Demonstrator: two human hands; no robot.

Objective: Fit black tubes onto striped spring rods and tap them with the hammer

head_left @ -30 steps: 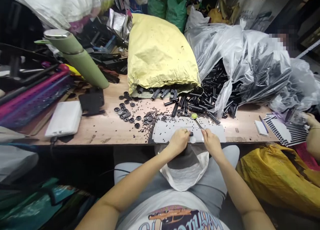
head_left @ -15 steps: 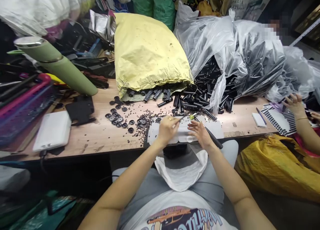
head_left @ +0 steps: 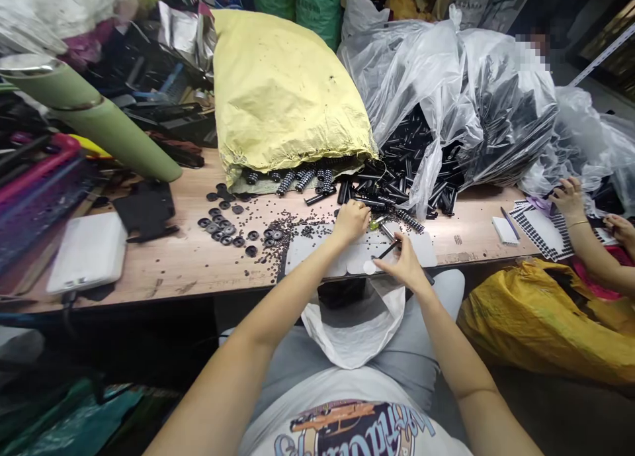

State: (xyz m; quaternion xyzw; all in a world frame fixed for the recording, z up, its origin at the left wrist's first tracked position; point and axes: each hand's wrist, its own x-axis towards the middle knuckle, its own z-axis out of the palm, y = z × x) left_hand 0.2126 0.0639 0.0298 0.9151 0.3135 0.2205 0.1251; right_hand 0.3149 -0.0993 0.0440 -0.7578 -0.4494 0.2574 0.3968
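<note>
My right hand pinches a short, slim black tube between thumb and fingers, over the grey-white mat. A screwdriver-like tool, with a yellow-green piece near its tip, lies partly hidden behind that hand. My left hand is at the near edge of a pile of black tubes, its fingers curled together. Their tips are hidden, so whatever they hold cannot be made out. Small black rings are scattered left of the mat.
A yellow sack spills ridged black rollers onto the table. Clear plastic bags of black parts stand at right. Black discs, a white box and a green flask lie leftward. Another person's hand works at far right.
My left hand has moved up and forward from over the mat to the tube pile. My right hand, earlier spread, has closed on a black tube. The view has shifted slightly.
</note>
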